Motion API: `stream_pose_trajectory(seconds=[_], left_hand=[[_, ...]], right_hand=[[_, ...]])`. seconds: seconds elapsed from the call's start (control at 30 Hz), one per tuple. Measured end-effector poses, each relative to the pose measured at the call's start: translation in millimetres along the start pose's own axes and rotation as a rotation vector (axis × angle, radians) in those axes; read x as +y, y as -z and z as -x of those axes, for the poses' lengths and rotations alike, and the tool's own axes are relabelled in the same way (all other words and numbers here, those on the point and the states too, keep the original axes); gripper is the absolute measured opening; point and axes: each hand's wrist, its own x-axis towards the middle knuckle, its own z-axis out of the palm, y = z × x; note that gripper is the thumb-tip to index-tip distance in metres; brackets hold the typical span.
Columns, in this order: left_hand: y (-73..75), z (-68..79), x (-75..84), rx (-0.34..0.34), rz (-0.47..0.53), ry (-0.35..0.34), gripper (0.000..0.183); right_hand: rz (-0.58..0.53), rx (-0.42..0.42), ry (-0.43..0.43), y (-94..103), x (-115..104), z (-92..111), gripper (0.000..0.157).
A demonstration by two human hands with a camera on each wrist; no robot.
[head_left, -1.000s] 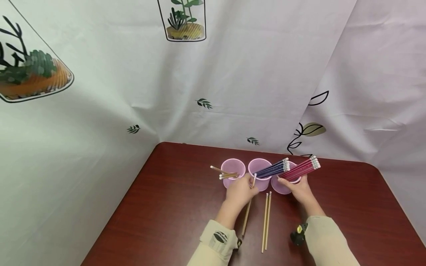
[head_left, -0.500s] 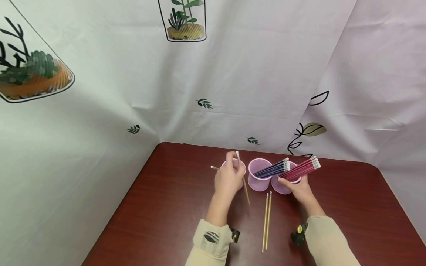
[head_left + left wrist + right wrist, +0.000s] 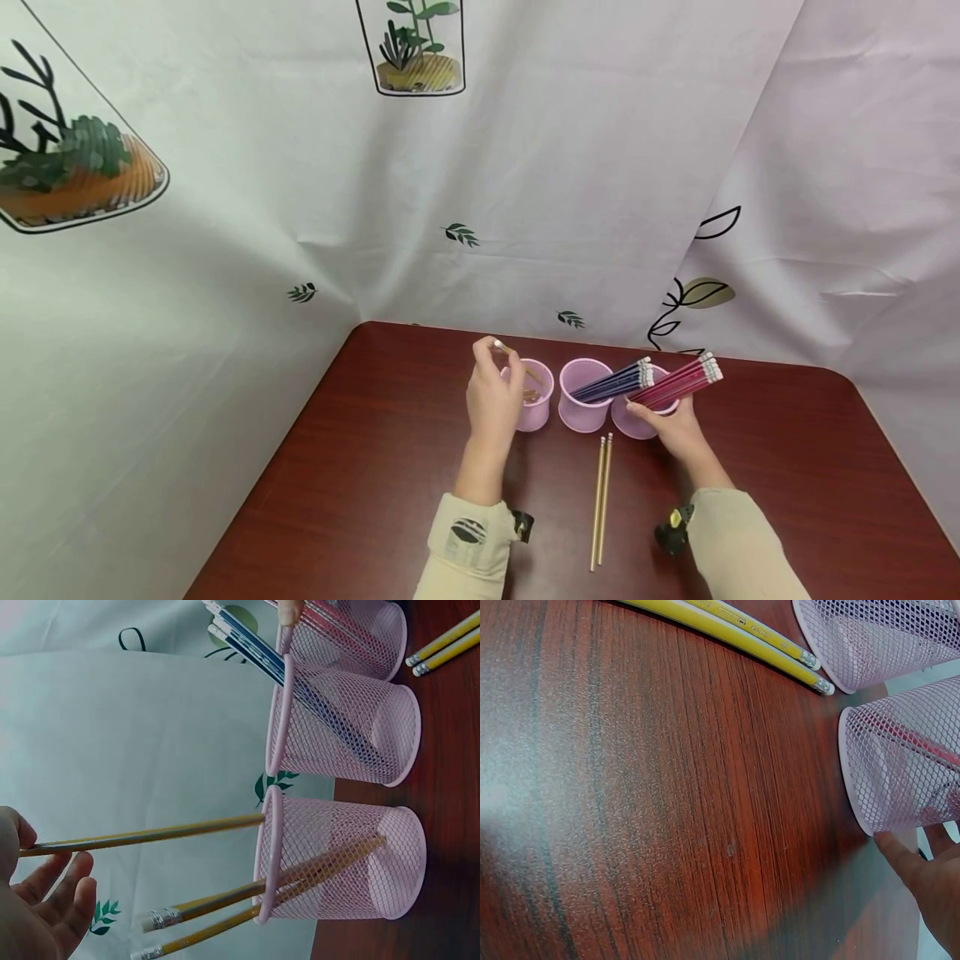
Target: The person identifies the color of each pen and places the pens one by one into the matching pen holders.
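Note:
My left hand (image 3: 492,404) pinches a yellow pencil (image 3: 150,835) near its eraser end, thumb against fingers. The pencil slants over the left pink mesh pencil cup (image 3: 349,862), its far end right at the rim in the left wrist view. Yellow pencils (image 3: 214,904) lean inside that cup, eraser ends sticking out. With its thumb on the front, my right hand (image 3: 681,429) holds the right pink mesh cup (image 3: 630,422), which contains a bundle of red pencils (image 3: 678,382). Its other fingers are partly hidden behind the cup.
Between the two held cups stands a middle pink mesh cup (image 3: 581,417) with dark blue pencils (image 3: 613,381). Two yellow pencils (image 3: 602,500) lie side by side on the dark red-brown table (image 3: 360,467). A white printed cloth (image 3: 562,208) hangs behind the table.
My left hand has carried the yellow pencil left and up from before the middle cup to above the left cup, tilting it towards the opening. The right hand stays on its cup.

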Motion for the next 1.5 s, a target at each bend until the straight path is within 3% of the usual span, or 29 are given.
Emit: stream_pose_trajectory(seconds=[0.27, 0.47, 0.83, 1.3, 1.5], left_hand=[[-0.5, 0.6, -5.4, -0.140, 0.025, 0.070, 0.020], [-3.1, 4.2, -7.4, -0.202, -0.035, 0.039, 0.026], [-9.5, 11.7, -16.1, -0.164, -0.240, -0.139, 0.013], [-12.1, 16.6, -26.2, -0.207, -0.313, -0.137, 0.012], [-4.0, 13.2, -26.9, -0.294, -0.327, -0.110, 0.010]], right_hand=[[-0.006, -0.006, -0.018, 0.2, -4.3, 1.4, 0.092], [-0.007, -0.001, -0.016, 0.1, -4.9, 1.5, 0.091], [-0.002, -0.007, -0.034, 0.5, -7.0, 1.5, 0.093], [0.004, -0.012, -0.045, 1.1, -7.4, 1.5, 0.093], [-0.001, -0.009, -0.043, 1.0, -6.6, 0.7, 0.092]])
